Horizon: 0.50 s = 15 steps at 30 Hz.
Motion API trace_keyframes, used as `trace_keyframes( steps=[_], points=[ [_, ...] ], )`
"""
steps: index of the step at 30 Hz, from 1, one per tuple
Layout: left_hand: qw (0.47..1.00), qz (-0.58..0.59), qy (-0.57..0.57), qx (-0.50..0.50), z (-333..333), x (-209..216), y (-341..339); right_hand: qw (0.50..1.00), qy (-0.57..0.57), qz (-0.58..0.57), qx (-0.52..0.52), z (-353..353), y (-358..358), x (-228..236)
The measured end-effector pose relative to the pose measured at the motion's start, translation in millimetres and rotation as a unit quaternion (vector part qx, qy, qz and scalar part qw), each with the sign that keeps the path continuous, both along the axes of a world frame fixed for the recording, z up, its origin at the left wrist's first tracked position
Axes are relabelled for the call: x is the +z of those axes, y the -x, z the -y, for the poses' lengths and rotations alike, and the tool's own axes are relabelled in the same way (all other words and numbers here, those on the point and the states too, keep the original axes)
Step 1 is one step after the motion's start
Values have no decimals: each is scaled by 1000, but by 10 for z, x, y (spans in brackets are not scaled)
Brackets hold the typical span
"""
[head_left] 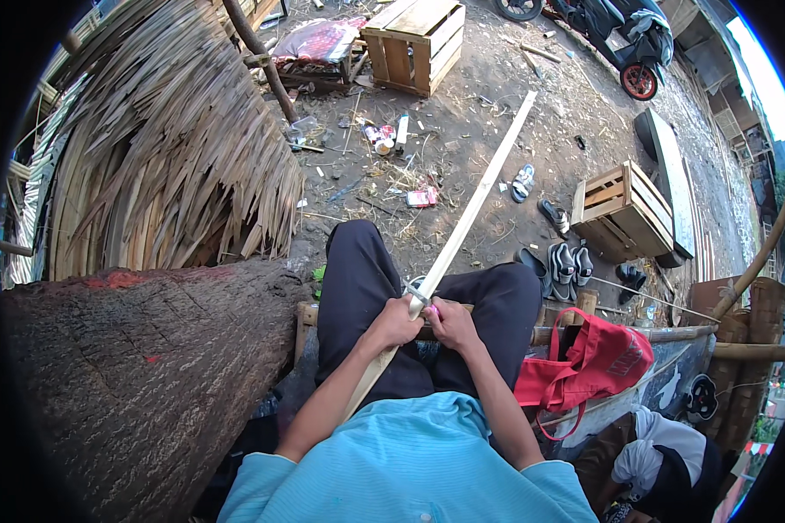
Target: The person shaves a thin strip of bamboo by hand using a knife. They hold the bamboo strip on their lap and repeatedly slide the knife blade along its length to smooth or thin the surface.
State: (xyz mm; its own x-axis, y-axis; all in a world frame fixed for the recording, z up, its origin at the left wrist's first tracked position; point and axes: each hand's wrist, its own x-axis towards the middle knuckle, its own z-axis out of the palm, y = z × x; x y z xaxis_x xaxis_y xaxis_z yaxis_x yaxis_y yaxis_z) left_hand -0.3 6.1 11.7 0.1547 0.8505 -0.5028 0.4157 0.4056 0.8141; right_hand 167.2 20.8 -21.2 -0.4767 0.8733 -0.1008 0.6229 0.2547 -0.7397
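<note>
A long pale split-bamboo strip (473, 209) runs from beside my waist, across my lap and out over the ground ahead. My left hand (394, 323) is closed around it between my knees. Close against it, my right hand (454, 324) is closed on a small knife; a bit of pink handle shows at the fingers. The grey metal blade (417, 291) lies across the strip just beyond my left hand. My fingers hide most of the handle.
A thick dark log (148, 375) lies at my left, below a thatch pile (166, 148). A red bag (584, 362) is at my right, near another person (663, 453). Ahead are wooden crates (414, 48), shoes (563, 266), litter and a parked motorcycle (624, 44).
</note>
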Motion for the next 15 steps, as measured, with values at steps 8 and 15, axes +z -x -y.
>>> trace_keyframes(
  steps=[8,15],
  points=[
    [997,-60,-53,-24,58,28,-32,993,-92,69,-13,-51,-65,-9],
    [996,-71,-49,-23,-23,-57,71,973,-184,134,-33,-186,40,-180]
  ],
)
